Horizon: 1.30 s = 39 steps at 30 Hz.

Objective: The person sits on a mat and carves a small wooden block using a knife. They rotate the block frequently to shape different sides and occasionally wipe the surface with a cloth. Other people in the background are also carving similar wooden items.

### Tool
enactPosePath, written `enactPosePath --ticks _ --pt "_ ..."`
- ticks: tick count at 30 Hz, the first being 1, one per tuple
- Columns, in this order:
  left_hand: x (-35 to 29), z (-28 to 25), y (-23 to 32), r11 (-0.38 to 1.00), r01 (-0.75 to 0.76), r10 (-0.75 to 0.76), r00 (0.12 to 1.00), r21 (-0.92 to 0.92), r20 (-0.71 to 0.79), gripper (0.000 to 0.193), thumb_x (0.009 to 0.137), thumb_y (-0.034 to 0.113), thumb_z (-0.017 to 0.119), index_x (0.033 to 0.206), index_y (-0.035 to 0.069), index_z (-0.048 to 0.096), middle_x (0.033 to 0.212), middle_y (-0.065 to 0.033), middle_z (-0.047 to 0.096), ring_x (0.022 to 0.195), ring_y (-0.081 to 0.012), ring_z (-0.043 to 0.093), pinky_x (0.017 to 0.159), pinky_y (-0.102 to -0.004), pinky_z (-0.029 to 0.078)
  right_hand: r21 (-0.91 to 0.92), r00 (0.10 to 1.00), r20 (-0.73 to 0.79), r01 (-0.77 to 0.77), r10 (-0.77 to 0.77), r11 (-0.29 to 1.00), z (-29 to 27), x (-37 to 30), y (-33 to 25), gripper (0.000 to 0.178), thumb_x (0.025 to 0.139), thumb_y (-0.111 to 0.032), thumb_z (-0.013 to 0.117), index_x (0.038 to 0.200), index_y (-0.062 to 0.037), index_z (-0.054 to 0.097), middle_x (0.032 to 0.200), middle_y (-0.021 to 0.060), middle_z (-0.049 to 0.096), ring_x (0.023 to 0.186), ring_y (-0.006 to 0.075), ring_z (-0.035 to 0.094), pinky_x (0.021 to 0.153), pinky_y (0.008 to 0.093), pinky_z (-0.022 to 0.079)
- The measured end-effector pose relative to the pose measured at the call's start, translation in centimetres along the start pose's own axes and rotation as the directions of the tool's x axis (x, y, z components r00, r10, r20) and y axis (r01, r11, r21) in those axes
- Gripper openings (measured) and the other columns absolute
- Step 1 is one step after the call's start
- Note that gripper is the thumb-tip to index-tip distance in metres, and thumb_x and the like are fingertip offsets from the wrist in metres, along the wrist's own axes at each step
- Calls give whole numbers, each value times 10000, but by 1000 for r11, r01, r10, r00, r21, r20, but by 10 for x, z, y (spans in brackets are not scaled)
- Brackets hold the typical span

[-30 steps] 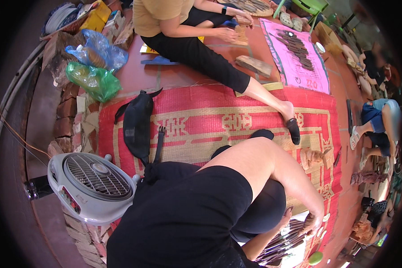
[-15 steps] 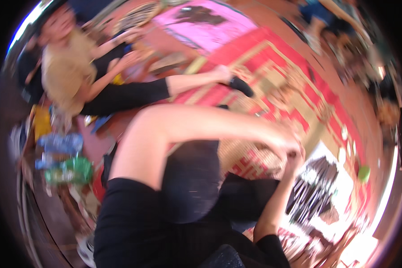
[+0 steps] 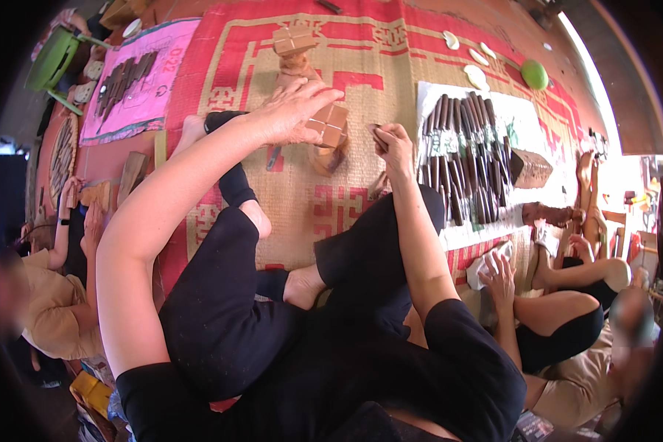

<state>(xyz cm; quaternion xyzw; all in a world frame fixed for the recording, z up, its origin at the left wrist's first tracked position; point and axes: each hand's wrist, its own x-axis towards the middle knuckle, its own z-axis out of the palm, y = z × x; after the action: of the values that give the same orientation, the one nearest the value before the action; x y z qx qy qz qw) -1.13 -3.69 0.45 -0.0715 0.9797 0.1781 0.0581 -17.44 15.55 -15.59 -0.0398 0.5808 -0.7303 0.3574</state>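
Gripping a small, dark, mostly hidden object (image 3: 379,137) in my right hand (image 3: 396,149), left of the slim dark-handled tools (image 3: 470,166), I have my left hand (image 3: 296,110) spread at the brown square-topped carved wooden piece (image 3: 329,127), farther left of them. Likely I'm positioning it; next seemingly calls for a firm left grip.

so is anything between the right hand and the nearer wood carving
Nothing visible stands between them: only woven mat shows from the right hand across to the nearer wood carving beside the left hand.
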Motion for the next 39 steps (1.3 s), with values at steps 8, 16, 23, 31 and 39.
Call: enactPosePath --ticks 8,16,23,31,39 --pt "10 27 19 988 36 -66 976 149 206 1077 634 239 830 1483 332 173 1496 -149 266 1408 -370 193 1131 -525 266 -15 996 85 -34 35 999 12 -44 18 412 764 -76 741 1122 27 565 956 78 659 823 112 593 737 240 451" --pt "6 31 11 997 69 -66 995 -41 69 942 567 88 807 1375 164 328 1385 -149 382 1310 -387 354 1066 -457 374 -439 981 141 179 -130 880 19 -66 25 519 651 -37 771 1122 61 578 1063 156 629 975 200 602 823 293 478" --pt "-53 44 -2 993 23 -50 972 -120 -229 923 516 41 821 1318 127 373 1305 -127 419 1282 -373 364 1098 -465 328 -637 996 40 85 -77 766 28 -54 28 365 759 -328 701 979 -37 696 948 132 689 857 275 655 737 348 484" --pt "-68 45 9 996 -62 41 948 -59 -314 907 553 -18 780 1341 133 355 1293 -130 404 1307 -414 325 1127 -492 280 -499 944 53 307 -325 810 33 -53 26 208 756 -177 671 935 -82 719 896 100 681 851 259 640 766 331 477" --pt "-69 49 13 995 -97 97 975 9 -200 780 666 215 632 1381 93 344 1339 -173 367 1358 -437 251 1124 -515 235 -636 668 265 663 -696 394 67 -63 10 242 745 -78 655 976 -130 706 974 52 688 932 235 624 813 341 494"
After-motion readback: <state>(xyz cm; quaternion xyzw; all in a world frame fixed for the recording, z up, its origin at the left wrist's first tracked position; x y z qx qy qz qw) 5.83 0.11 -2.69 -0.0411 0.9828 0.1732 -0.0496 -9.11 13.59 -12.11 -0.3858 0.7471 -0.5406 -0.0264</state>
